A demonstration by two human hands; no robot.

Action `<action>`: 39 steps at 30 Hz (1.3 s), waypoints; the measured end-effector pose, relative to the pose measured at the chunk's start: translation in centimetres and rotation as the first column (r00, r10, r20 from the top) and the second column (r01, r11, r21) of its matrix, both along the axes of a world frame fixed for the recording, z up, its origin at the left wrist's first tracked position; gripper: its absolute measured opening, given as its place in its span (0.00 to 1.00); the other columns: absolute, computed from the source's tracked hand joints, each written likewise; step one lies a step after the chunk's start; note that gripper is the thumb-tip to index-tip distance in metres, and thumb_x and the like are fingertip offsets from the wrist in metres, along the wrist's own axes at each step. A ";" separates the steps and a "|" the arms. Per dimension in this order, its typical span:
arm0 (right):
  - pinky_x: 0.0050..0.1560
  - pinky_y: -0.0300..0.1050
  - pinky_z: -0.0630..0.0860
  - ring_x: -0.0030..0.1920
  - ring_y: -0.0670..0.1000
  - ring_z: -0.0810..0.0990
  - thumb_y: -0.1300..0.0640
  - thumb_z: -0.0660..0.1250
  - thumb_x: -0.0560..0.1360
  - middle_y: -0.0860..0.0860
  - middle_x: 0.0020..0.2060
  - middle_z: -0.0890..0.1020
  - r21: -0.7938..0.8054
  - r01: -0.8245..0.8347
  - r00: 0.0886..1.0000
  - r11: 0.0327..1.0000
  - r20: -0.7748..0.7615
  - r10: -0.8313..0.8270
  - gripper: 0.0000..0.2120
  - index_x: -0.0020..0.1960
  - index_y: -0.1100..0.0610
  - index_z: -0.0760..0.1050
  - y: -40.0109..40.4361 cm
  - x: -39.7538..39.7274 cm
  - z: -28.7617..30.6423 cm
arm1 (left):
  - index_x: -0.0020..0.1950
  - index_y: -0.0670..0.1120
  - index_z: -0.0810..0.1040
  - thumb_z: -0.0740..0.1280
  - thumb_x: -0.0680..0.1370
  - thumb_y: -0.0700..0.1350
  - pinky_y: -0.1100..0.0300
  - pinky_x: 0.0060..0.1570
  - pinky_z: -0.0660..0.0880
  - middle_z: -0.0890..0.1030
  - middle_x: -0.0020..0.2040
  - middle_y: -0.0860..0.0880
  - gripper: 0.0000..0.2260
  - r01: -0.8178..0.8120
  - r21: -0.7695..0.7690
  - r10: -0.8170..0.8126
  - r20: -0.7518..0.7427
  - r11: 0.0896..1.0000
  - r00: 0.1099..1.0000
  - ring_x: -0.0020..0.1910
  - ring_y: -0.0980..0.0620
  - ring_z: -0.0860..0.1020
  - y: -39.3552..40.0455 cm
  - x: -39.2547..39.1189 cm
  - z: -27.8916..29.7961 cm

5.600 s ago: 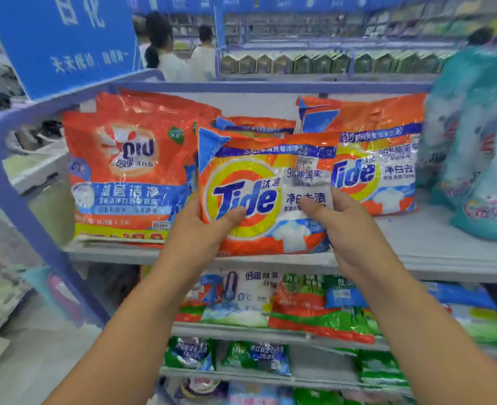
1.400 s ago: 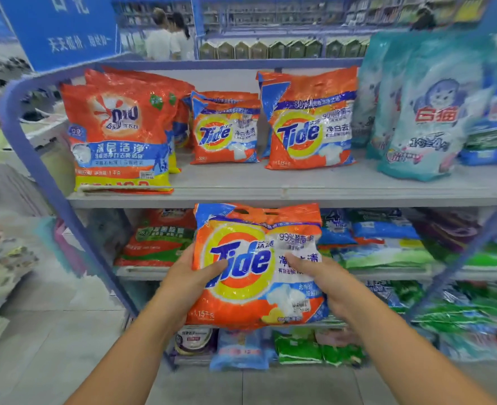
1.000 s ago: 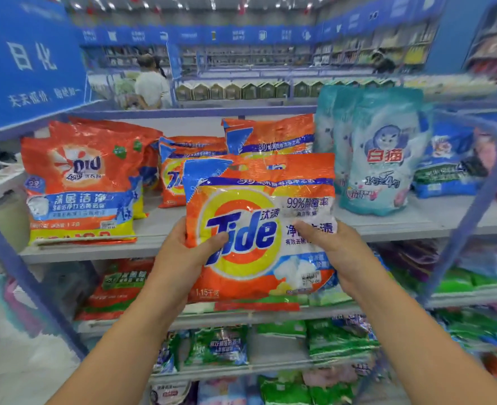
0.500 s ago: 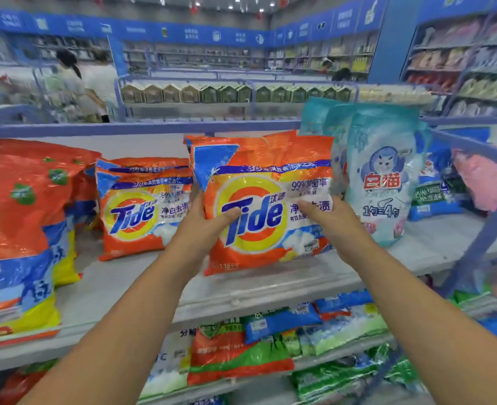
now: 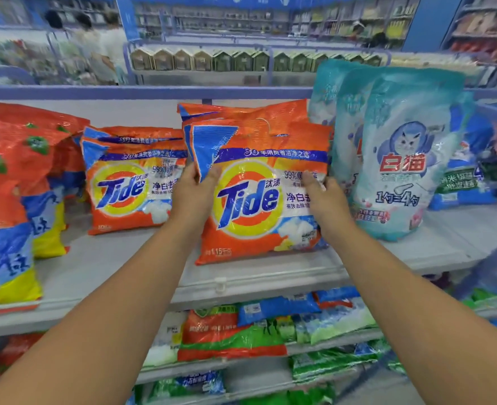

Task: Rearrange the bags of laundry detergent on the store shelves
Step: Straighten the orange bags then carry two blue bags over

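Fingers (image 5: 314, 182) of both hands clasp Tide bag (image 5: 259, 200) edges.

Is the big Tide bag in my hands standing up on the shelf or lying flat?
Standing. The big Tide bag is upright, its bottom edge on the top shelf, left hand and right hand steadying its sides.

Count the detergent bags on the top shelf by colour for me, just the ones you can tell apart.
Orange Tide bags: 4 at least, one of them held
Red-orange bags at the left: 2 at least
Teal cat bags: 3
Blue bag at the right: 1
Total: 10 at least
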State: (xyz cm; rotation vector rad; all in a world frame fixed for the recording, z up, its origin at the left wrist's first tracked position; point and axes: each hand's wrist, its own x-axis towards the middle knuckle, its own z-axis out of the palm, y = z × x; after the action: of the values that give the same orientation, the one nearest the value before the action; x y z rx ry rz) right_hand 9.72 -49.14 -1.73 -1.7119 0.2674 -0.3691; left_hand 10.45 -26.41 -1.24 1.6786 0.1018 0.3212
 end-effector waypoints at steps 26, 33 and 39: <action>0.82 0.54 0.50 0.82 0.46 0.41 0.42 0.55 0.83 0.43 0.82 0.47 -0.734 -0.428 0.876 0.527 -0.195 0.441 0.29 0.82 0.45 0.54 -8.7 -20.1 -19.6 | 0.82 0.47 0.60 0.66 0.82 0.52 0.43 0.76 0.63 0.60 0.82 0.48 0.30 -0.073 0.869 -0.117 0.149 0.489 0.982 0.80 0.47 0.60 -11.3 -22.6 -18.6; 0.80 0.54 0.57 0.82 0.58 0.53 0.43 0.61 0.82 0.57 0.81 0.56 -0.726 -0.366 0.927 0.582 -0.337 0.163 0.32 0.81 0.56 0.58 -13.0 -13.9 -19.9 | 0.83 0.48 0.55 0.61 0.81 0.63 0.48 0.77 0.61 0.59 0.82 0.40 0.35 0.156 0.750 0.167 -0.336 0.643 0.927 0.80 0.41 0.58 -11.1 -17.7 -20.2; 0.80 0.52 0.53 0.81 0.60 0.51 0.36 0.53 0.82 0.60 0.82 0.53 -0.725 -0.385 0.853 0.571 -0.516 -0.079 0.37 0.82 0.59 0.52 -14.3 -8.6 -20.6 | 0.82 0.49 0.54 0.61 0.79 0.66 0.46 0.60 0.79 0.78 0.66 0.39 0.37 0.189 0.635 0.220 -0.507 0.749 0.834 0.62 0.38 0.79 -10.6 -12.6 -21.8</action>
State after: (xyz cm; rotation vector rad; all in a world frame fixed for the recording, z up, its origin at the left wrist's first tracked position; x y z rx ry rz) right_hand 1.11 -63.44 -22.38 -2.7502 0.3394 0.1650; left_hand -2.13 -37.04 -23.02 2.4643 0.4899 -0.1740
